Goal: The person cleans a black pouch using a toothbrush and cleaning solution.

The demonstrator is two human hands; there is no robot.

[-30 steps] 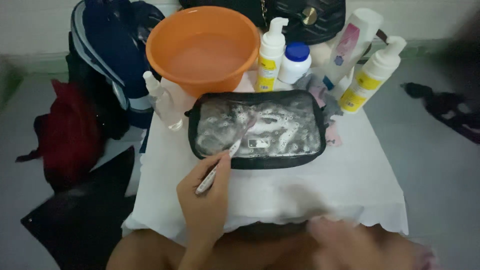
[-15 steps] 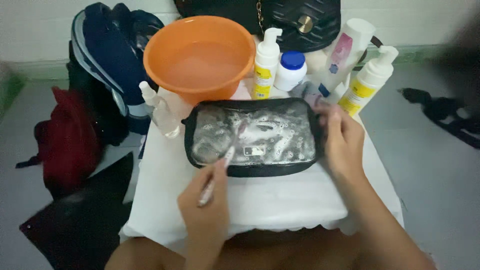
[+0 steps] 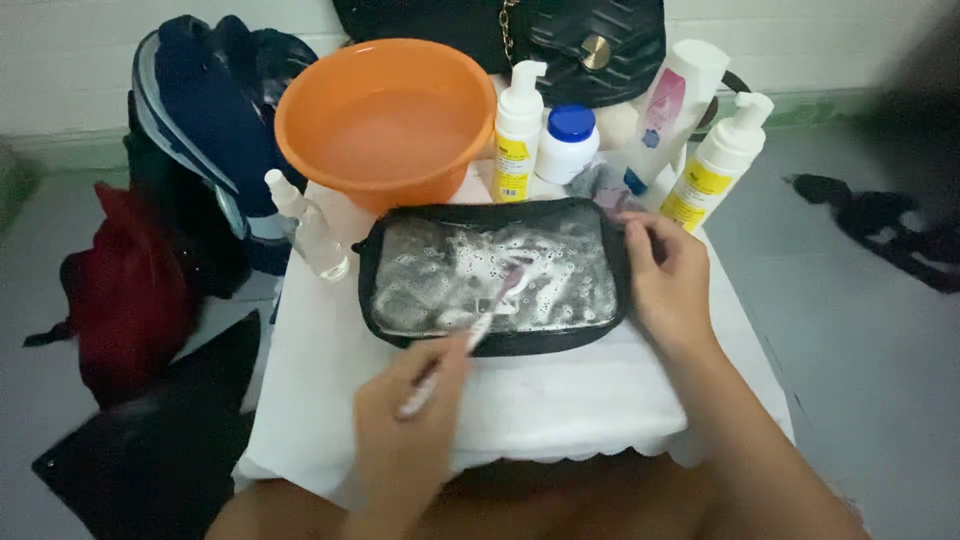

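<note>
Left hand (image 3: pixel 410 420) low in the frame, fingers curled tight around the handle of a toothbrush (image 3: pixel 470 335), and the brush head is down on the foam, right about the middle of the pouch (image 3: pixel 495 275) — a flat clear pouch with a black border, lying on the white cloth (image 3: pixel 560 400) and covered in soapy lather. Right hand (image 3: pixel 665 280) is at the pouch's right edge, fingers bent over the black rim and gripping it, palm resting on the cloth just beside it. The pouch is the centre of everything here: directly behind it sits the orange basin (image 3: pixel 385 120), with water in it, its base just beyond the pouch's far left corner. To the left of the pouch, a small clear spray bottle (image 3: pixel 305 225) stands at a slight tilt, close to the pouch's left border but not touching that I can see. Behind the pouch's far edge, a white and yellow pump bottle (image 3: pixel 518 135), then a squat white jar with a blue lid (image 3: pixel 568 140) just right of it, then a tall white bottle (image 3: pixel 670 100) leaning, and another pump bottle (image 3: pixel 720 170) with a yellow label off the pouch's far right corner, just above the right hand. Further back, a black quilted handbag (image 3: pixel 560 40). Off to the left of the pouch, down on the floor, a dark blue backpack (image 3: pixel 200 120) and a red bag (image 3: pixel 125 290)
</note>
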